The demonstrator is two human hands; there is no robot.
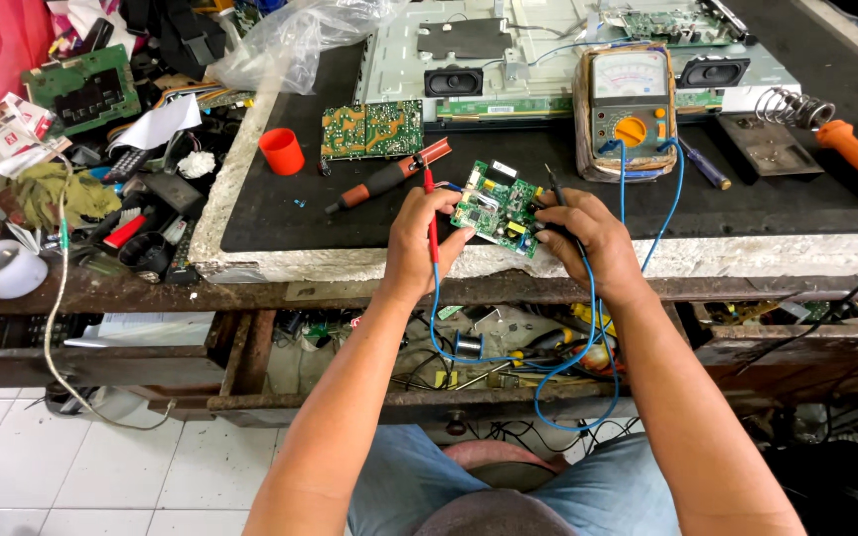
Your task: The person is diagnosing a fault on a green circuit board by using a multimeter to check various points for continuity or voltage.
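An analog meter (630, 111) stands on the black bench mat at about one o'clock from the frame's middle: a yellowish, upright box with a pale, rectangular dial window on top and a round orange knob below it. At eleven o'clock, a crumpled clear plastic bag (295, 40) lies on the bench's far edge. At nine o'clock, in the clutter, lie what may be red-and-white printed paper packets (10, 124), too small to tell surely.

circuit board (498, 207) between hands, multimeter (629, 111) behind
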